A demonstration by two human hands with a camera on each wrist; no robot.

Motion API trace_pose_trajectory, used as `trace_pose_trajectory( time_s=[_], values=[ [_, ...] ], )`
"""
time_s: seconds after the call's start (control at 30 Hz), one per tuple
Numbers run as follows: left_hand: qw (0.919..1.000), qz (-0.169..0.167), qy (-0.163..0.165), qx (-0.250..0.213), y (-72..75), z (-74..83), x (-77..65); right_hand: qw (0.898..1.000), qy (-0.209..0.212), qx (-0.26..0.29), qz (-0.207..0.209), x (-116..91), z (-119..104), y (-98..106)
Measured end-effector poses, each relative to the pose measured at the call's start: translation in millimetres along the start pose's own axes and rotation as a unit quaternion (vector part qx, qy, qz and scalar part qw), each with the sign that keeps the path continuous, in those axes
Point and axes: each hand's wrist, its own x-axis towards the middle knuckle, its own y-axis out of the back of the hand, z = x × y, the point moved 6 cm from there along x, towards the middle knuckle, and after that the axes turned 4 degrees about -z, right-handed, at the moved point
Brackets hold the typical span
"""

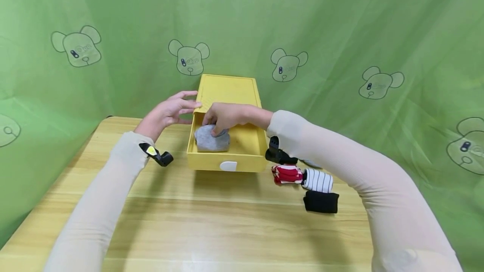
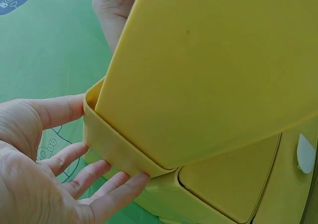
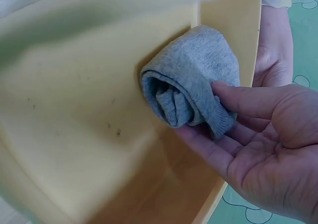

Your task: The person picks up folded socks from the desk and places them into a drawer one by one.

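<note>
A grey rolled sock (image 1: 211,138) sits inside the left part of a pulled-out yellow drawer (image 1: 204,163). My right hand (image 1: 227,115) reaches over the drawer and pinches the sock between thumb and fingers. In the right wrist view, the thumb presses the ribbed cuff of the grey sock (image 3: 198,65), and its rolled layers show at one end. My left hand (image 1: 175,108) is at the left side of the yellow box (image 1: 228,89). In the left wrist view, the fingertips of its spread, nearly straight fingers touch the box's edge.
Right of the drawer lie rolled socks on the wooden table (image 1: 211,230): a red-and-white one (image 1: 286,174), a white striped one (image 1: 318,180) and a black one (image 1: 321,202). More dark and pale fabric is partly hidden by the right forearm. Behind hangs a green curtain (image 1: 234,11).
</note>
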Motion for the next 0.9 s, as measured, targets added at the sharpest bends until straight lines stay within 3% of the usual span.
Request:
trace_pose_trajectory(
  time_s=[0.2,0.5,0.73,0.9],
  values=[
    [1.0,0.0,-0.001,0.001,-0.5,0.4,0.0,0.999,0.003,-0.032,0.003,-3.6,-5.1,2.9],
    [1.0,-0.003,-0.002,0.001,-1.1,0.1,-1.5,0.997,-0.025,-0.077,0.011,-19.1,-11.4,16.0],
    [0.9998,-0.008,-0.007,0.016,-2.6,-0.3,-4.0,0.993,0.004,-0.118,0.02,-43.5,-10.5,29.4],
    [0.9998,-0.008,-0.008,0.016,0.5,-1.2,-6.2,0.995,0.002,-0.091,0.028,-70.9,0.9,39.1]
  ],
)
